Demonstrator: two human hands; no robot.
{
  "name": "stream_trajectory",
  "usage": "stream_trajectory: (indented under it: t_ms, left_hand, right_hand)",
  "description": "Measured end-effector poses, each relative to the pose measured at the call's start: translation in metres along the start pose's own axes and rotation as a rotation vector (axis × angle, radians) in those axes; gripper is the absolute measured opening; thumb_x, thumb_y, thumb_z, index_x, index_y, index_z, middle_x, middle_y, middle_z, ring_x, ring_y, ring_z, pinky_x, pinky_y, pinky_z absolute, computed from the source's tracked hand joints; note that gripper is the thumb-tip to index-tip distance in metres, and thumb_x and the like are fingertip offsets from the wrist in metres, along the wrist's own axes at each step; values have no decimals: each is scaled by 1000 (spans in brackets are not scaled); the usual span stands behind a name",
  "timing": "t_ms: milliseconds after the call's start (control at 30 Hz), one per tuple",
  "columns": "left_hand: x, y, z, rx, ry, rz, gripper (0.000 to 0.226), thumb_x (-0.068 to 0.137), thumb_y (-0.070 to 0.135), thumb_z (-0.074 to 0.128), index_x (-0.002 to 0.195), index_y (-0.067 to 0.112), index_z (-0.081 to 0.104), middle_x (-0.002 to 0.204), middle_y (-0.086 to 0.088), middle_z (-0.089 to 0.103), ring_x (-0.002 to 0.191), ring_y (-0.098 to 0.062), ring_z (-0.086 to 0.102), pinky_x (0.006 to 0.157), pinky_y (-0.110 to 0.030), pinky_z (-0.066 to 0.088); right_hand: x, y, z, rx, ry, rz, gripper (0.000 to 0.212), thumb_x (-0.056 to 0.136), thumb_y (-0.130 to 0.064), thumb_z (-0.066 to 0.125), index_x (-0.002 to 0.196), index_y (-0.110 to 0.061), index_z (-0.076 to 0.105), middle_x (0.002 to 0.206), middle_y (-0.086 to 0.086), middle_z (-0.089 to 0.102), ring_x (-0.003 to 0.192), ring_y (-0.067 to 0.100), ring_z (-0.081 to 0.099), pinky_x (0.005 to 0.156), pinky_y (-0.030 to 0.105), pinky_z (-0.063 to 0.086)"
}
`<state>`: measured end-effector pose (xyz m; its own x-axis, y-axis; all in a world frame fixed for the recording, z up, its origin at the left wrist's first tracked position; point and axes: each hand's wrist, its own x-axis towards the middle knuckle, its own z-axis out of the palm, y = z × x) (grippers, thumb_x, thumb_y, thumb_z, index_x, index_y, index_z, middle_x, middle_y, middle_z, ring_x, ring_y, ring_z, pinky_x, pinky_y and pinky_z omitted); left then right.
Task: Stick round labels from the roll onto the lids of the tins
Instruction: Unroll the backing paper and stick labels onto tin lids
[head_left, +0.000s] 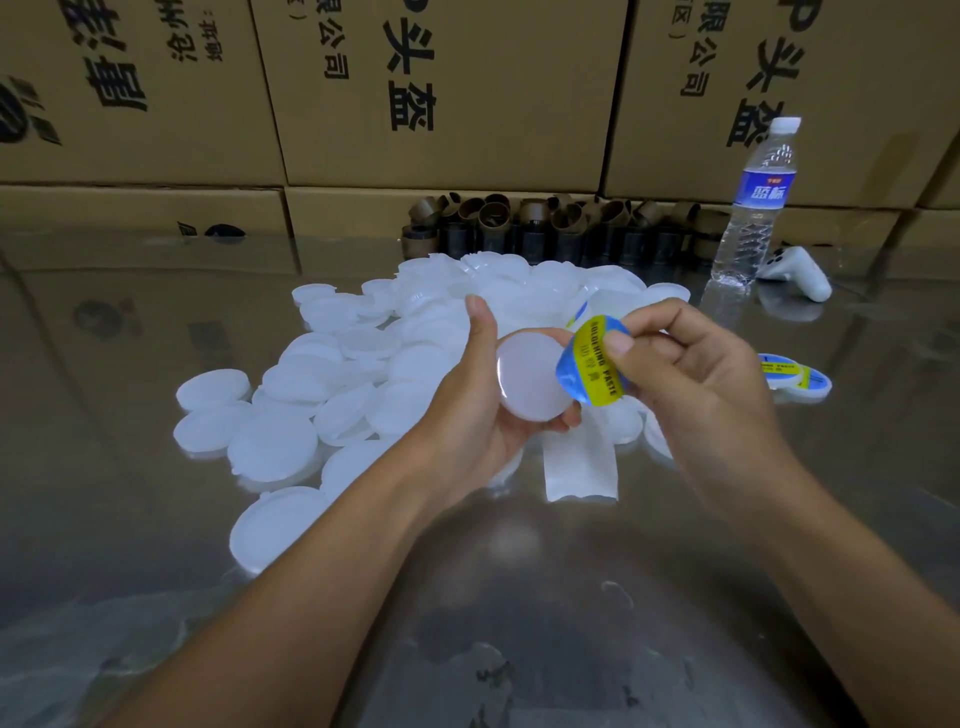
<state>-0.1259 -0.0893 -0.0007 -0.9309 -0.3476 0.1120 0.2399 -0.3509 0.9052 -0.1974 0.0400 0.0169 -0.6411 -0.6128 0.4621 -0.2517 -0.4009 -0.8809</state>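
While left hand (480, 410) grips lid (535, 376), right hand (691, 374) pinches label (592, 364), roll hidden.

One head-worn wide-angle view looks forward and down, close over the shiny table (156, 519), facing stacked cartons (441, 93).

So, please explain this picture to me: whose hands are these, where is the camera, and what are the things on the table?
The camera sits on a person's head and looks down at their two bare hands. The left hand holds one plain white lid. The right hand pinches a blue and yellow round label at the lid's edge, not yet pressed flat. On the shiny table lie a heap of unlabelled lids, a strip of white backing paper, a few labelled lids, a water bottle and a white controller.
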Motion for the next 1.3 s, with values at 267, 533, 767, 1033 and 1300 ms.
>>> stream_trajectory:
  t_ms: [267,533,767,1033,1300]
  left_hand:
    - [1,-8,2,12,-62,-52,80,83,68,14,89,15,73,94,-6,74,88,-14,71,80,-30,56]
    - [5,-14,-1,-10,-65,-25,83,92,62,10,82,16,78,89,-9,74,86,-16,71,80,-33,57]
    - [5,-18,-2,53,-57,88,68,83,63,23,95,19,73,95,-8,74,90,-16,71,73,-26,57]
    - [4,-18,-2,127,-21,96,70,80,64,24,107,15,66,99,-9,73,94,-17,70,78,-28,57]
    - [4,-19,-3,131,-18,62,71,93,59,14,114,12,63,105,-10,72,98,-16,69,80,-26,56]
  right_hand:
    - [-5,7,10,-318,6,-107,19,80,-9,71,80,-21,57,65,-11,61,58,8,50,49,16,43]
    - [-3,11,11,-348,-13,-62,18,82,-14,71,83,-25,56,68,-12,60,56,9,49,53,24,47]
    - [-2,13,12,-357,3,-68,17,81,-16,72,84,-23,57,68,-12,62,59,6,50,61,33,48]
    - [-2,15,12,-334,19,-72,18,80,-16,75,79,-25,59,66,-10,62,56,2,49,57,31,45]
    - [-1,18,11,-312,28,-64,19,78,-16,76,75,-27,60,65,-8,62,58,4,50,56,20,43]
